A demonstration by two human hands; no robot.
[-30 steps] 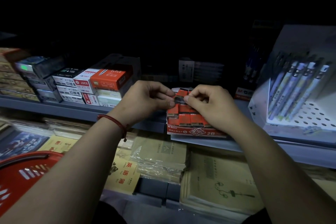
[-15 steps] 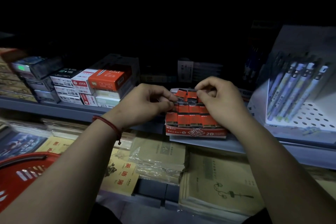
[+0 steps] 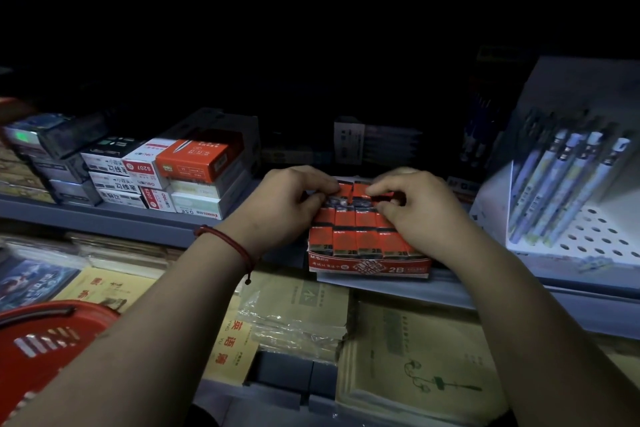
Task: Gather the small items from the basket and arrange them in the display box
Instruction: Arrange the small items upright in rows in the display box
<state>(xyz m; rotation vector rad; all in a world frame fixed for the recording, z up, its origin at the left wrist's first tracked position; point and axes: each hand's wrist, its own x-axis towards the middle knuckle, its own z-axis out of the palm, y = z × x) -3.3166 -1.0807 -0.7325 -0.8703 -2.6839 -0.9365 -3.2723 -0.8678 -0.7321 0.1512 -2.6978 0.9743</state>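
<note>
A red display box marked 2B stands at the front edge of the middle shelf. Rows of small red erasers fill it, standing side by side. My left hand reaches in from the left, thumb and fingers pinched on a red eraser in the back row. My right hand comes in from the right and covers the box's right side, its fingertips pinched on a neighbouring back-row eraser. The red basket is at the lower left; its contents are hidden.
Stacked staple boxes sit left of the display box on the same shelf. A white perforated pen stand with several pens is at the right. Notebooks and wrapped booklets lie on the shelf below.
One second ago both hands pinched one eraser together above the box. Now they have moved slightly apart and lowered onto the back row.
</note>
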